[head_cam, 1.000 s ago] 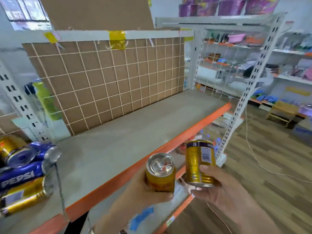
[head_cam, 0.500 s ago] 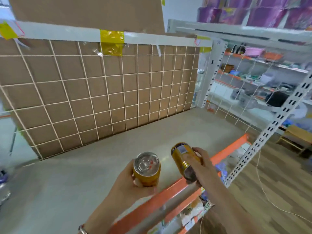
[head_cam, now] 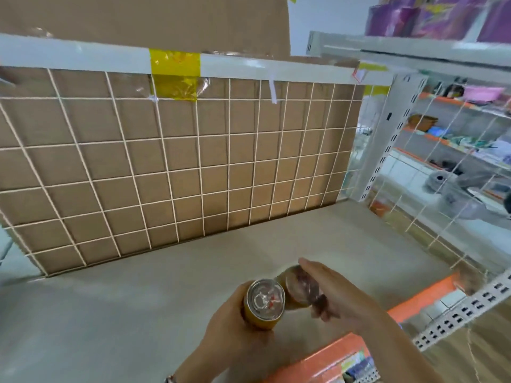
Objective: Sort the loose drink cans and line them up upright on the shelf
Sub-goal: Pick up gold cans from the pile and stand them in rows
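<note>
- Two gold cans are in the person's hands, both over the front part of the grey shelf (head_cam: 132,313), close to its orange edge (head_cam: 414,298).
- The left hand (head_cam: 235,327) has its fingers curled round the side of the upright can (head_cam: 265,304), gripping it from the left.
- This can's silver top, with the pull tab, faces the camera. Its base is hidden, so I cannot tell whether it rests on the shelf.
- The right hand (head_cam: 334,294) grips the tilted can (head_cam: 297,290), with the thumb along its upper side and the fingers wrapped underneath.
- That can leans over towards the left and is badly blurred, so no label can be read.
- The two cans sit just beside each other, the tilted one to the right of the upright one and partly behind its rim. Whether they touch is not clear.
- A white wire grid (head_cam: 193,161) forms the back of the shelf, with brown cardboard (head_cam: 138,20) standing behind it and rising above the top rail.
- A strip of yellow tape (head_cam: 174,76) crosses that rail near the middle.
- A white slotted post (head_cam: 387,139) stands at the right rear corner.
- Purple packs (head_cam: 442,15) sit on the level above at the upper right, and further shelves with mixed goods show through the side wires.
</note>
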Demonstrator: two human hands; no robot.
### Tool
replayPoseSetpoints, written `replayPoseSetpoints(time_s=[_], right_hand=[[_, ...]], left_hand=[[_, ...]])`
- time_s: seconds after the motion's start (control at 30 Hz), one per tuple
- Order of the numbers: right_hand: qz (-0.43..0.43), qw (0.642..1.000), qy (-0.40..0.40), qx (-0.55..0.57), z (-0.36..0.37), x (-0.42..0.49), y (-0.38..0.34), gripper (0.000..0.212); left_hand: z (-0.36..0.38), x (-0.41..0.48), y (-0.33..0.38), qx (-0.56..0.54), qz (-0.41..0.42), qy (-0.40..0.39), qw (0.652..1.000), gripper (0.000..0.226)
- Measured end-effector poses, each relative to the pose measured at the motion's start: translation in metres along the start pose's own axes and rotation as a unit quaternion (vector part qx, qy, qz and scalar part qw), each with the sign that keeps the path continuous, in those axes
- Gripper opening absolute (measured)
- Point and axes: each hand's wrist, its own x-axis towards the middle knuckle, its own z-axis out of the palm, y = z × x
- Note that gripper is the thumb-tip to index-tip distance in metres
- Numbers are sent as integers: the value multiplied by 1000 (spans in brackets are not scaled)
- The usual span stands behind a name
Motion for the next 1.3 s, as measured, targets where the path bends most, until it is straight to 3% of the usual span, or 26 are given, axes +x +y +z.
replayPoseSetpoints(time_s=[0.13,0.23,0.33,0.47,0.63,0.7,0.77,0.9,1.07,1.2,1.3], right_hand=[[-40,994,-90,53,-27,26,-5,25],[-87,988,-126,-7,-51,48,2,55],[-128,986,-90,-57,-65,68,7,63],[-194,976,34,-96,-87,93,17,65],[-219,958,95,-155,-118,110,20,46],[-209,966,64,-138,-131,119,19,56],[-184,977,-18,-106,-140,127,17,77],[-180,970,-128,-99,-148,143,10,96],[-252,942,-98,-201,-145,156,12,94],[-281,948,-14,-150,-143,158,14,86],[-283,952,7,-120,-155,177,11,67]], left_hand=[[25,22,2,-32,-10,49,998,72],[42,38,5,-29,-8,82,996,78],[58,55,7,-3,-4,90,996,80],[81,72,22,-54,-10,147,988,74],[109,103,35,-88,-38,251,963,65],[117,114,34,-93,-65,278,954,75],[120,123,32,-87,-76,285,951,84],[116,134,37,-83,-80,252,961,75],[115,145,45,-64,-77,238,966,68],[120,158,48,-45,-89,251,963,64],[116,166,52,57,-116,258,957,73]])
